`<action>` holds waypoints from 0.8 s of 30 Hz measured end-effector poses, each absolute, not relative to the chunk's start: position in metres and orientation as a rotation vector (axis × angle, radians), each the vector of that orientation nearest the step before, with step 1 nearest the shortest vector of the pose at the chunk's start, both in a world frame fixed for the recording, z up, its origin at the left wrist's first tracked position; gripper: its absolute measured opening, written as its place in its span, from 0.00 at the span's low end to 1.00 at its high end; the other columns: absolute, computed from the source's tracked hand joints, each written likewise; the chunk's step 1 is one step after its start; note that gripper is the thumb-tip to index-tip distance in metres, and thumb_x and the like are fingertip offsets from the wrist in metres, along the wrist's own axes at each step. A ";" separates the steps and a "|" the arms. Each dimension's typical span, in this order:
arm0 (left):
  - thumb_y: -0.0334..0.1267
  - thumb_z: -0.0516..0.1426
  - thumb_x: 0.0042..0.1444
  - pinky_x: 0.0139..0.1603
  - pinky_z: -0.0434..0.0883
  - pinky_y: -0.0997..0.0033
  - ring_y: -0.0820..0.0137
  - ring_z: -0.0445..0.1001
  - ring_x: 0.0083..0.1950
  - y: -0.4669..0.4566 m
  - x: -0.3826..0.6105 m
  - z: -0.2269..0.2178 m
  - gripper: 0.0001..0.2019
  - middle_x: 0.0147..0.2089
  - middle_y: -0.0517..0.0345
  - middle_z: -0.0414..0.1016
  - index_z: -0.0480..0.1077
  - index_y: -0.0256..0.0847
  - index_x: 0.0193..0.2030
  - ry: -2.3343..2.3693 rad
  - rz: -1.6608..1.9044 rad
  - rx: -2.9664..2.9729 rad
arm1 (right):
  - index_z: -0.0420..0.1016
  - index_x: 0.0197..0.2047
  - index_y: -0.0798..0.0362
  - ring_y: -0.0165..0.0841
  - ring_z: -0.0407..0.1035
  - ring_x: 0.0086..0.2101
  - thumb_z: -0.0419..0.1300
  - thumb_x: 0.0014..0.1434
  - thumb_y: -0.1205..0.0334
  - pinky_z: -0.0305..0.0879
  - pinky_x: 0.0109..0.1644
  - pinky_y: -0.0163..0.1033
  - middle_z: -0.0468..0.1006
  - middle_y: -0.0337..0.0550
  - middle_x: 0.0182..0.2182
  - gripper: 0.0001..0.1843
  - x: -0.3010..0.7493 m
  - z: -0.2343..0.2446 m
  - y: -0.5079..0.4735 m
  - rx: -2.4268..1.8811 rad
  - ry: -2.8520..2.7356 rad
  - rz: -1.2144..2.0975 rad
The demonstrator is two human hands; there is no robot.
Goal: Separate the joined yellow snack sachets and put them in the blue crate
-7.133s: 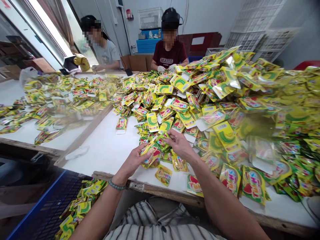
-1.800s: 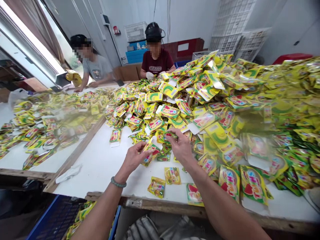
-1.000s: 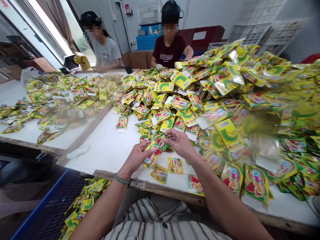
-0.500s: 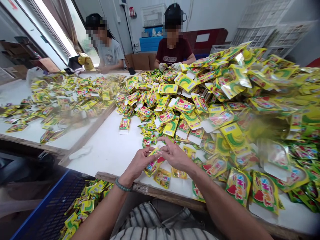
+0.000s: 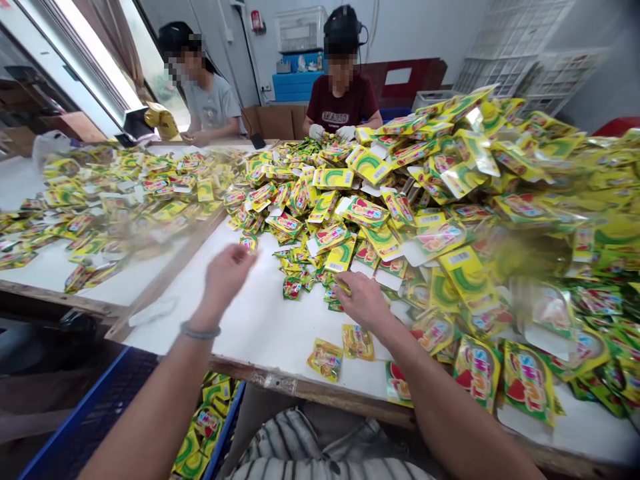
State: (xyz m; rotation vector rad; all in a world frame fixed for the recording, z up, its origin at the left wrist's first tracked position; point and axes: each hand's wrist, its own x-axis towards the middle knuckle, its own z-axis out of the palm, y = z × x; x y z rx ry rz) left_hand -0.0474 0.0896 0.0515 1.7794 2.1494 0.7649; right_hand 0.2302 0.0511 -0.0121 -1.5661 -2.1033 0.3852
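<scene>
A big heap of yellow and green candy packets [image 5: 450, 200] covers the white table [image 5: 250, 320]. My left hand [image 5: 226, 272] hovers over the bare table top, its back towards me and motion-blurred. Its fingertips point at a single packet [image 5: 249, 243], and I see no packets in it. My right hand [image 5: 364, 301] lies on the near edge of the heap, fingers curled down and pinching a small packet [image 5: 336, 288]. Two loose packets [image 5: 326, 359] [image 5: 358, 341] lie near the table's front edge.
A blue crate [image 5: 90, 433] with packets in it stands below the table at my left. A wooden strip [image 5: 165, 277] divides off a second table [image 5: 45, 267] strewn with packets. Two other people [image 5: 213, 107] [image 5: 343, 107] work at the far end.
My left hand let go of the stack it held against my right hand and swung left and up over the bare table. My right hand dropped onto the heap's edge.
</scene>
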 end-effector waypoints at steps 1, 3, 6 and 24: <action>0.55 0.56 0.53 0.33 0.66 0.67 0.63 0.75 0.35 0.083 -0.030 0.038 0.21 0.34 0.51 0.77 0.72 0.37 0.40 2.151 0.649 1.776 | 0.73 0.45 0.53 0.40 0.68 0.45 0.56 0.59 0.63 0.60 0.47 0.41 0.78 0.47 0.43 0.11 0.229 -0.014 0.050 -1.589 -2.158 0.293; 0.57 0.56 0.52 0.34 0.66 0.66 0.59 0.75 0.38 0.073 -0.001 0.013 0.23 0.36 0.48 0.77 0.71 0.38 0.41 2.174 0.337 1.771 | 0.72 0.49 0.56 0.43 0.65 0.49 0.57 0.58 0.63 0.58 0.51 0.43 0.75 0.51 0.50 0.15 0.227 -0.016 0.050 -1.641 -2.243 0.157; 0.54 0.55 0.53 0.36 0.66 0.66 0.56 0.75 0.44 0.068 0.022 -0.006 0.21 0.43 0.42 0.76 0.71 0.36 0.41 2.153 0.091 1.852 | 0.71 0.51 0.56 0.41 0.64 0.48 0.55 0.59 0.65 0.57 0.51 0.41 0.75 0.50 0.48 0.16 0.229 -0.015 0.051 -1.684 -2.321 0.128; 0.35 0.47 0.62 0.46 0.67 0.63 0.60 0.73 0.45 0.119 0.015 -0.008 0.14 0.41 0.49 0.78 0.75 0.42 0.43 1.945 0.239 2.413 | 0.71 0.31 0.55 0.40 0.63 0.39 0.53 0.57 0.70 0.47 0.43 0.45 0.76 0.48 0.28 0.07 0.238 -0.021 0.061 -1.729 -2.293 0.020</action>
